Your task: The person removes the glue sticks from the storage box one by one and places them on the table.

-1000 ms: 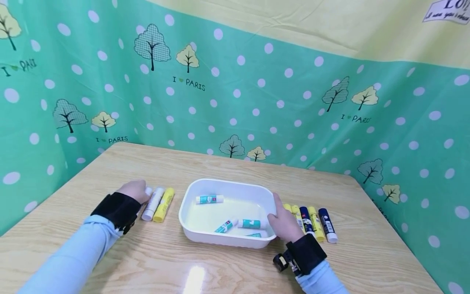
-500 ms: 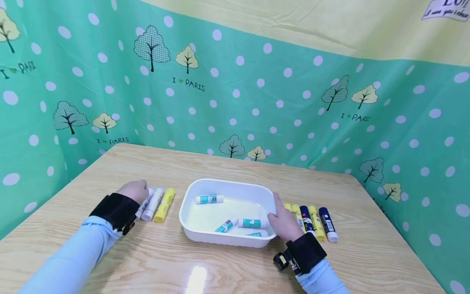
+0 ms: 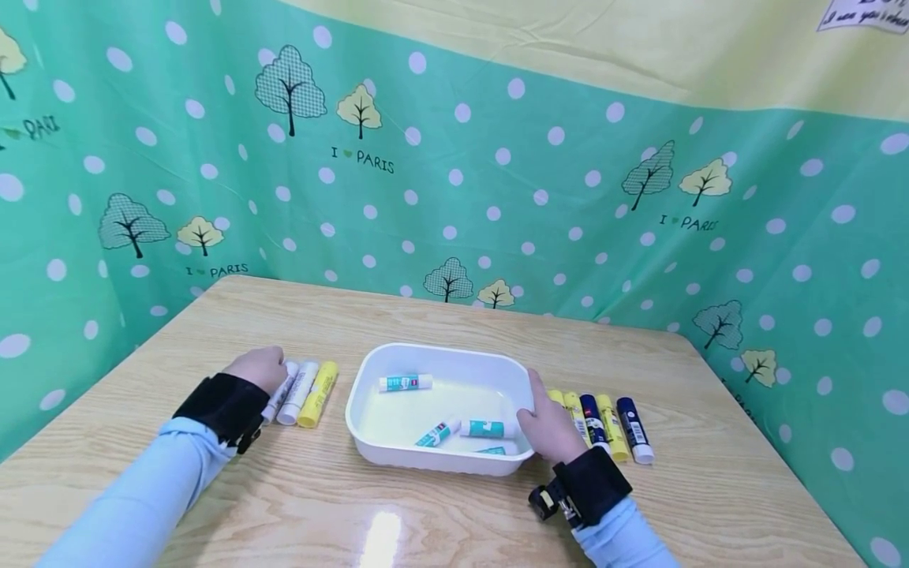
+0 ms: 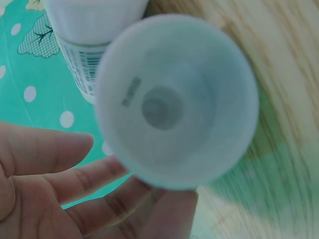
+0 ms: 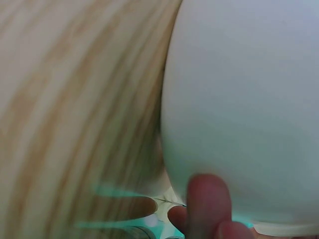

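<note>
My left hand [image 3: 257, 368] is at the left end of a short row: a white glue stick [image 3: 280, 393] beside it, another white glue stick [image 3: 301, 392], then a yellow one [image 3: 318, 394]. In the left wrist view a white glue stick's hollow end [image 4: 174, 104] faces the camera; the thumb [image 4: 50, 151] stands apart from it, with the fingers [image 4: 102, 209] relaxed behind and below. My right hand [image 3: 552, 426] grips the right wall of a white plastic basin [image 3: 440, 461], thumb over the rim. Inside lie several white-and-teal glue sticks [image 3: 487, 429].
Right of the basin, several yellow and navy glue sticks [image 3: 634, 430] lie side by side, partly hidden by the right hand. The wooden table [image 3: 440, 521] backs onto a green dotted curtain [image 3: 497, 181].
The leftmost white glue stick, mostly covered by my left hand before, now shows more and lies alongside its neighbour. The right hand and basin stay in place.
</note>
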Demonstrator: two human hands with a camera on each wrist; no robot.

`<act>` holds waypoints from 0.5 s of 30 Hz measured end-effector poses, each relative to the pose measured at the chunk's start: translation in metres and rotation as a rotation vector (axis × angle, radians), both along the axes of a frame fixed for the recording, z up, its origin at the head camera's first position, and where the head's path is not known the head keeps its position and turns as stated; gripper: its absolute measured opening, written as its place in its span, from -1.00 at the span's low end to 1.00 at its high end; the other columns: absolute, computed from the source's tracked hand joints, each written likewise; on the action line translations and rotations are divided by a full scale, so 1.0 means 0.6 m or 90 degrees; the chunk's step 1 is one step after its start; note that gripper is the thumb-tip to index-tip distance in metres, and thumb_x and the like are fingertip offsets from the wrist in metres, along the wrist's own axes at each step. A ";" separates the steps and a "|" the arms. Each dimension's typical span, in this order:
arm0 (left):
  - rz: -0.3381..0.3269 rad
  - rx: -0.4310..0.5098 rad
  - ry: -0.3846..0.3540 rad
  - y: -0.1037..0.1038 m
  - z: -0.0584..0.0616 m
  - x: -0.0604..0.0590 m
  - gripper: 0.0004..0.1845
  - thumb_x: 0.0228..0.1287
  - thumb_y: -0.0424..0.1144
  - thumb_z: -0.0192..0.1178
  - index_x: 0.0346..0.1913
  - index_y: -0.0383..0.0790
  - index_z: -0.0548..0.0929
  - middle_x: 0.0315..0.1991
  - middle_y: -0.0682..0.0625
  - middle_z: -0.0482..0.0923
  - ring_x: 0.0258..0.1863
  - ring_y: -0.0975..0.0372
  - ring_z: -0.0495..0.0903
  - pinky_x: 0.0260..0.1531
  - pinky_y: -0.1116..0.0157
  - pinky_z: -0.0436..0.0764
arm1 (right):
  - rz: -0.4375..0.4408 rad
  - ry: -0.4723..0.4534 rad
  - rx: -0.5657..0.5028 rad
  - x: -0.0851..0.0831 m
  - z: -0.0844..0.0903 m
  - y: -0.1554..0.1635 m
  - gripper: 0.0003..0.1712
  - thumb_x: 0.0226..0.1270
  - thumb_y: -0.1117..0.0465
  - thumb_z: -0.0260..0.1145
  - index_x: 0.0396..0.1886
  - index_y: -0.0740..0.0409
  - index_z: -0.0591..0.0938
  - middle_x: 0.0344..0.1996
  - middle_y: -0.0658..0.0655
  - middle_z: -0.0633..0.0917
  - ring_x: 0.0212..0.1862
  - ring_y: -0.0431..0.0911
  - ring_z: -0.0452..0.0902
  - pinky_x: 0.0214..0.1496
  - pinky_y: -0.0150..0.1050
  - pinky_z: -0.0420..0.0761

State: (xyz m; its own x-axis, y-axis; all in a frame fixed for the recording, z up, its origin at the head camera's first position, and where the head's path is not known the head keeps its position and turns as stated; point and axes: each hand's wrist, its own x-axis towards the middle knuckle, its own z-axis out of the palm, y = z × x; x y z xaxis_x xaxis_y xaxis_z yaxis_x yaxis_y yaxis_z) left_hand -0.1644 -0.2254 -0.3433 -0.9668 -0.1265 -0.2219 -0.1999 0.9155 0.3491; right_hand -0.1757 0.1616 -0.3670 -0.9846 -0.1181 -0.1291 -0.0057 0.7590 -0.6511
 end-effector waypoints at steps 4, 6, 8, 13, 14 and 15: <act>0.000 -0.015 0.000 0.002 0.005 0.003 -0.58 0.19 -0.34 -0.26 0.04 -0.59 0.26 -0.05 -0.47 0.32 -0.19 -0.09 0.42 -0.18 0.04 0.37 | -0.001 0.006 0.003 0.000 -0.001 0.001 -0.25 0.23 0.22 -0.10 0.33 -0.01 -0.22 0.04 0.34 0.40 -0.73 -0.09 0.27 -0.67 -0.32 0.32; 0.001 -0.025 0.002 0.003 0.007 0.005 -0.58 0.19 -0.33 -0.26 0.04 -0.58 0.26 -0.05 -0.47 0.32 -0.17 -0.10 0.41 -0.17 0.03 0.37 | -0.002 0.007 0.002 0.000 -0.002 0.002 -0.25 0.22 0.22 -0.10 0.33 -0.01 -0.22 0.05 0.34 0.38 -0.73 -0.09 0.27 -0.67 -0.32 0.32; 0.007 -0.027 -0.001 0.005 0.008 0.006 -0.57 0.18 -0.33 -0.26 0.06 -0.57 0.25 -0.03 -0.47 0.31 -0.14 -0.12 0.40 -0.16 0.01 0.36 | -0.003 0.009 0.001 0.000 -0.002 0.002 -0.26 0.22 0.22 -0.10 0.33 -0.01 -0.21 0.08 0.33 0.37 -0.72 -0.09 0.27 -0.66 -0.31 0.33; 0.017 -0.029 -0.004 0.004 0.008 0.008 -0.56 0.18 -0.32 -0.25 0.06 -0.57 0.25 -0.04 -0.46 0.32 -0.19 -0.09 0.41 -0.21 0.04 0.38 | -0.001 0.014 0.001 0.000 -0.001 0.001 -0.26 0.22 0.22 -0.09 0.33 -0.01 -0.20 0.08 0.33 0.36 -0.72 -0.09 0.28 -0.66 -0.31 0.33; 0.017 -0.033 0.000 0.003 0.008 0.008 -0.56 0.18 -0.31 -0.25 0.05 -0.57 0.25 -0.05 -0.45 0.33 -0.20 -0.09 0.42 -0.22 0.04 0.38 | 0.001 0.015 0.001 0.000 -0.001 0.001 -0.26 0.22 0.23 -0.09 0.33 -0.01 -0.20 0.09 0.33 0.36 -0.72 -0.09 0.28 -0.66 -0.31 0.33; 0.015 -0.036 0.008 0.002 0.007 0.007 -0.57 0.18 -0.32 -0.24 0.04 -0.57 0.26 -0.06 -0.46 0.33 -0.21 -0.10 0.42 -0.23 0.04 0.39 | 0.004 0.016 0.000 0.000 -0.001 0.001 -0.26 0.22 0.23 -0.09 0.33 0.00 -0.21 0.09 0.34 0.36 -0.72 -0.09 0.28 -0.66 -0.31 0.33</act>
State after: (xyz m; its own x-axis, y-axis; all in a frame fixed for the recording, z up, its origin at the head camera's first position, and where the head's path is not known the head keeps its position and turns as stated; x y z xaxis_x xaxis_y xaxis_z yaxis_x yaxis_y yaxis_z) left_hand -0.1599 -0.2239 -0.3390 -0.9663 -0.1605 -0.2010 -0.2166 0.9291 0.2997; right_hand -0.1758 0.1621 -0.3675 -0.9868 -0.1238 -0.1049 -0.0259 0.7587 -0.6509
